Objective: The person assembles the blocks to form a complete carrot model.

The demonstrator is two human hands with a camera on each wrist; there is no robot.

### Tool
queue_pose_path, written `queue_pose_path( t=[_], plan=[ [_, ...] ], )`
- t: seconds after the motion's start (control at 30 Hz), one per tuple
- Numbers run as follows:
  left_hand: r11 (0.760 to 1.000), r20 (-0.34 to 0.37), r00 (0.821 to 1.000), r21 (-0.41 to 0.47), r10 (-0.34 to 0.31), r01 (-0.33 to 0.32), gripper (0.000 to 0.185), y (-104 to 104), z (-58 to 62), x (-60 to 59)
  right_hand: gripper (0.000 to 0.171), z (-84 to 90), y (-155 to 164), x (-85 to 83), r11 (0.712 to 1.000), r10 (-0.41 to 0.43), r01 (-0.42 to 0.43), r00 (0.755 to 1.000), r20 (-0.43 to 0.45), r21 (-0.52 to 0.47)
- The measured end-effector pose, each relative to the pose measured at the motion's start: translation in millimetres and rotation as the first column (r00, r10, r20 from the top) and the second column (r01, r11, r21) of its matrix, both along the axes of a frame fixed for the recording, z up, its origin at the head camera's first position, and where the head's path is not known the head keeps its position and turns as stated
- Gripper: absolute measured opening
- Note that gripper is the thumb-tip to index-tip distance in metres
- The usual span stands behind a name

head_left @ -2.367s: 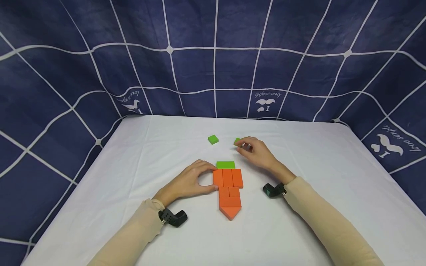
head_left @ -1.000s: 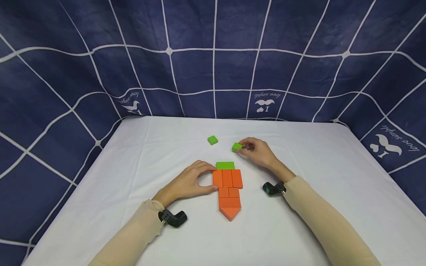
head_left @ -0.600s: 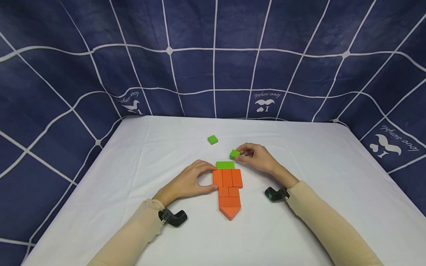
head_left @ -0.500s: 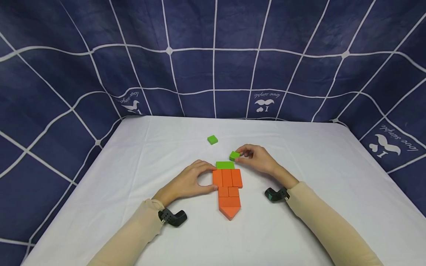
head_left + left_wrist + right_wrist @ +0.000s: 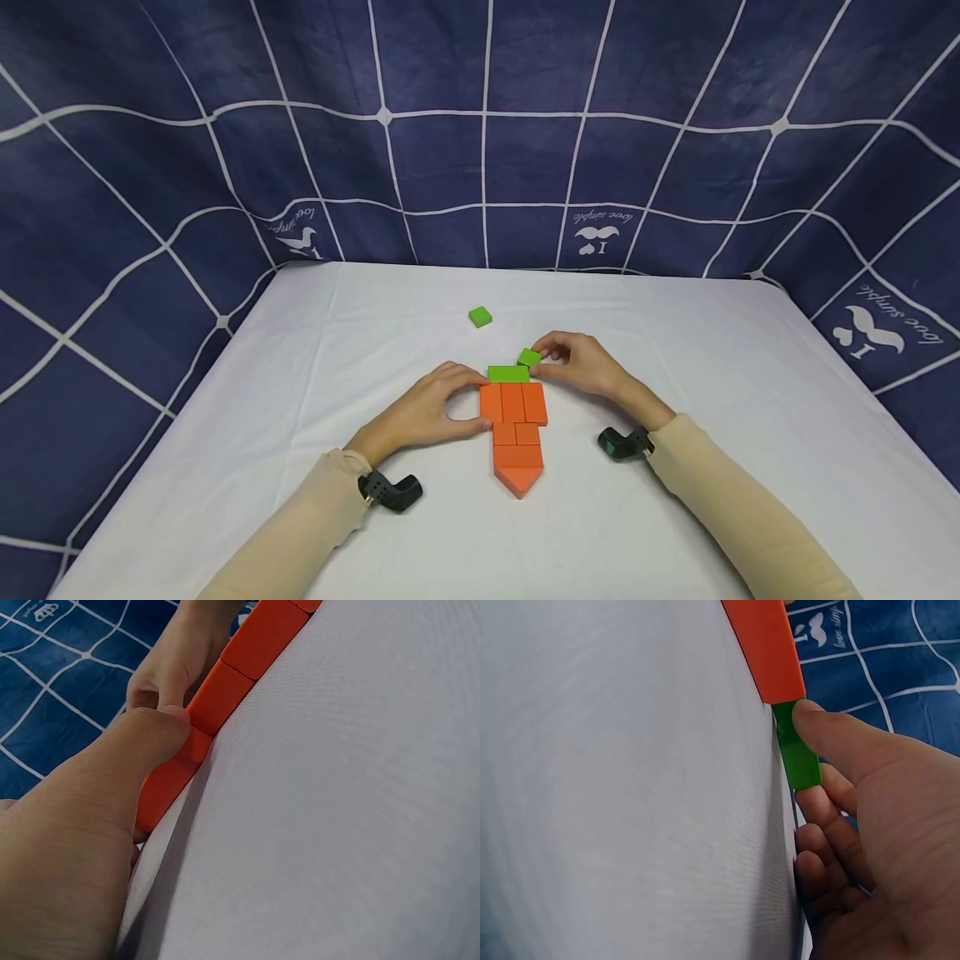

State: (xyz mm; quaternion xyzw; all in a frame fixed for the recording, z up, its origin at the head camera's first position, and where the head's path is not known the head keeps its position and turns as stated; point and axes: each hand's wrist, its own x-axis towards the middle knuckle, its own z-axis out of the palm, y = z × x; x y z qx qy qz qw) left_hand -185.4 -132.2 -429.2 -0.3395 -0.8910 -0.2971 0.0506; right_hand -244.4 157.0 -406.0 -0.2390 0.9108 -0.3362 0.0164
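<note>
My left hand (image 5: 427, 407) holds the leftmost upright orange block (image 5: 491, 403) between thumb and index finger at its two ends; in the left wrist view the thumb lies on the orange edge (image 5: 169, 784). A small green square block (image 5: 530, 357) is pinched by my right hand (image 5: 588, 364), turned at an angle by the back right corner of the green rectangular block (image 5: 507, 374). That rectangle lies flat against the far side of the orange row. Nearer me, smaller orange blocks (image 5: 517, 455) end in an orange triangle (image 5: 518, 481) pointing at me.
A loose green square block (image 5: 480, 317) lies farther back on the white tablecloth (image 5: 375, 308). Behind and beside the table hangs a dark blue cloth (image 5: 435, 158) with white grid lines. Black wrist cameras (image 5: 393, 493) stick out inward from both sleeves.
My right hand has drawn the green square block from the back toward me, up to the green rectangular block, and turned it. The left hand and the orange blocks stay in place.
</note>
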Motion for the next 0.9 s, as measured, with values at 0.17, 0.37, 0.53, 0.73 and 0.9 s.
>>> queue_pose_path(
  t=[0.17,0.37,0.53,0.73,0.9],
  plan=[
    [1.000,0.005,1.000,0.006,-0.002,0.002,0.060,0,0.1,0.2,0.033,0.2,1,-0.7,0.999,0.025,-0.025,1.000,-0.006,0.029],
    [1.000,0.004,1.000,0.013,-0.006,0.006,0.060,0,0.5,0.5,0.033,6.0,3,-2.8,0.996,0.071,-0.069,0.997,-0.029,0.060],
    [1.000,0.009,1.000,0.007,-0.004,0.004,0.059,1,1.1,0.1,0.028,12.9,-1,-9.9,0.996,0.072,-0.069,0.995,-0.064,0.054],
    [1.000,0.024,1.000,0.004,0.001,-0.001,0.059,0,2.9,-0.1,0.028,18.7,-14,-23.4,0.996,0.063,-0.057,0.995,-0.074,0.074],
    [1.000,0.035,0.999,0.003,0.002,-0.002,0.059,0,2.9,0.9,0.032,22.0,-27,-35.7,0.988,0.088,-0.073,0.991,-0.103,0.139]
  ],
)
